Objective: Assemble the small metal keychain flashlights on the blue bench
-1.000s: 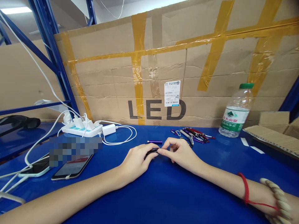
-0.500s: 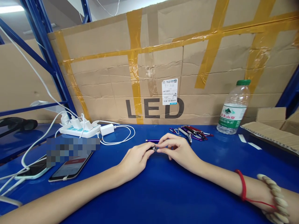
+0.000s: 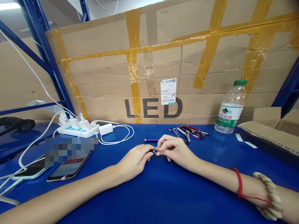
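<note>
My left hand lies low over the blue table, its fingers closed around a small black tube with a silvery end. Most of the tube is hidden by those fingers. From the other side, my right hand pinches at the silvery end with thumb and forefinger. Whether a separate small part sits in that pinch, I cannot tell. Just behind the fingertips lies a purple metal tube, partly covered by the right hand. Beyond the right hand is a pile of slim metal tubes in several colours with small carabiner clips.
A water bottle and an open cardboard box stand at the right. To the left are two phones, a white power strip and loose white cables. A large cardboard panel closes off the back.
The view has shifted slightly. My right fingertips have moved a little at the tube, and its silvery end shows more plainly. Both hands stay together in about the same place.
</note>
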`<move>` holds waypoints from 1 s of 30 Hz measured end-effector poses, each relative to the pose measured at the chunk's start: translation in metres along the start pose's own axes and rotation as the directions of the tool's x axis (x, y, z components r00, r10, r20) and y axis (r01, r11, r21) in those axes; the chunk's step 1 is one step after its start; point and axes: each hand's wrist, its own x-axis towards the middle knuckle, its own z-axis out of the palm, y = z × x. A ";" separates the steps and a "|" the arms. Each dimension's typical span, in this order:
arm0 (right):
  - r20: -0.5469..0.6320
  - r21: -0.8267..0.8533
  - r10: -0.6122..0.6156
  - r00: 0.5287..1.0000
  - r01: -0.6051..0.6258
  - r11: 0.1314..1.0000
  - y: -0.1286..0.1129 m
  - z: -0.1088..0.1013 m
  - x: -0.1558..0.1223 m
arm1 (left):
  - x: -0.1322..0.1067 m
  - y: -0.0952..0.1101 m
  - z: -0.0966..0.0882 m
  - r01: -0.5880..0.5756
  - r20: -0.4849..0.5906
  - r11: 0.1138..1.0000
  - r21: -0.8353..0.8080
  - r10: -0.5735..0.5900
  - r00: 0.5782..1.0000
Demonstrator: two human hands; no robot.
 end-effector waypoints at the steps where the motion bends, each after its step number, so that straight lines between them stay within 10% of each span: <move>1: -0.001 -0.012 0.000 1.000 0.000 1.000 -0.001 0.000 0.000 | 0.000 0.000 0.000 -0.006 0.004 1.000 -0.007 0.006 1.000; 30: -0.053 -0.212 0.040 0.998 -0.050 0.976 -0.007 0.001 0.003 | 0.000 0.004 0.001 0.042 -0.042 0.996 0.079 -0.039 0.998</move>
